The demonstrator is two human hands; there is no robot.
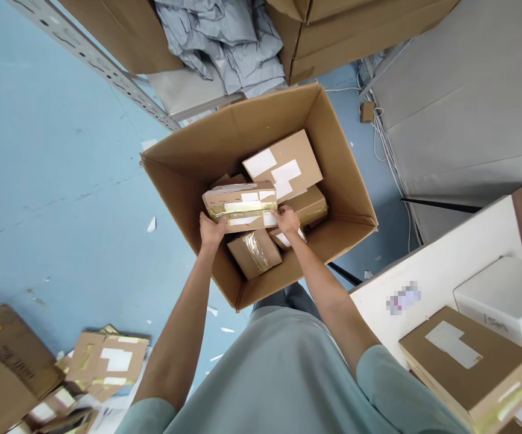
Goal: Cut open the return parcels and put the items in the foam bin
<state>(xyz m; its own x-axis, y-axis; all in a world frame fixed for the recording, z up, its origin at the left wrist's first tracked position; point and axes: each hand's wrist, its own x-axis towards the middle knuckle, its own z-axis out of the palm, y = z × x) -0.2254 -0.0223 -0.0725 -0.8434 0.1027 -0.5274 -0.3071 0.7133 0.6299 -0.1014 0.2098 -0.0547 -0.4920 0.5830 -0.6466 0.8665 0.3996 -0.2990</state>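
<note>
A large open cardboard box (342, 163) stands on the blue floor in front of me. Inside it lie several small taped parcels. My left hand (211, 230) and my right hand (287, 220) grip the two ends of one flat brown parcel (240, 206) with yellowish tape and white labels, held just above the others. Behind it lies a bigger parcel (283, 166) with two white labels. A small taped parcel (254, 253) sits below my hands, near the box's front wall.
A white table (446, 265) at the right carries a brown parcel (469, 367) and a white box (505, 298). More parcels (102, 361) lie on the floor at lower left. Big cartons (355, 30), grey bags (225, 42) and a metal rail (93, 60) stand behind.
</note>
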